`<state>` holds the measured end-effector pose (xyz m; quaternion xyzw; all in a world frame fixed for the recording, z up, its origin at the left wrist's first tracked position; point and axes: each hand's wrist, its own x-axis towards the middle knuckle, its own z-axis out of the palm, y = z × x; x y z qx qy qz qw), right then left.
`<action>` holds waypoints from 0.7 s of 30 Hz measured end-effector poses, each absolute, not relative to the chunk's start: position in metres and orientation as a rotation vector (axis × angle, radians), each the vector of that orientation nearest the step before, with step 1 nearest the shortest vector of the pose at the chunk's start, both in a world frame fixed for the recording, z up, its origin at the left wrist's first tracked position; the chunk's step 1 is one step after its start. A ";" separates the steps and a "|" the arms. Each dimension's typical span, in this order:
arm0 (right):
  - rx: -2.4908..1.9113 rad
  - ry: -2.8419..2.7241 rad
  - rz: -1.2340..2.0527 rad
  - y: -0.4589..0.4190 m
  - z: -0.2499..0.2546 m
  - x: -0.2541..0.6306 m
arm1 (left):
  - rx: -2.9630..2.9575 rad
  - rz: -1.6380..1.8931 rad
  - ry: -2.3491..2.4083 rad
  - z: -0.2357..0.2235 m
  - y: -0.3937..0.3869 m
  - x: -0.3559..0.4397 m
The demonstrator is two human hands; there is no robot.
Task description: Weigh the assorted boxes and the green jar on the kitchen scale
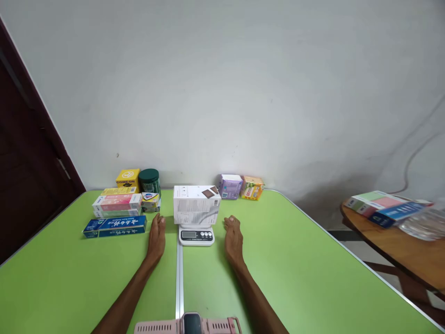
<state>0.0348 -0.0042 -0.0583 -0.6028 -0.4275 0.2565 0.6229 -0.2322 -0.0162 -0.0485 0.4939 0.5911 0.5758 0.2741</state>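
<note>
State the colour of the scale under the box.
The scale is white, with a dark front panel; best seen in the head view.

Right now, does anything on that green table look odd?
Nothing looks spilled or damaged. Only the white box seems slightly off-centre: its left end juts out past the small scale beneath it.

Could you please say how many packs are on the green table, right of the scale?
2: a purple pack and an orange pack to its right, both near the wall, beyond the right hand; others could be hidden.
</note>
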 end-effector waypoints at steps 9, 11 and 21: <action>-1.276 -0.978 0.569 -0.013 -0.043 0.030 | 1.418 1.464 1.578 -0.029 -0.030 -0.222; -1.261 -1.046 0.497 -0.017 -0.036 0.025 | 1.482 1.474 1.553 -0.020 -0.029 -0.214; -1.136 -1.156 0.558 -0.022 0.009 -0.011 | 1.726 1.413 1.432 0.038 -0.030 -0.171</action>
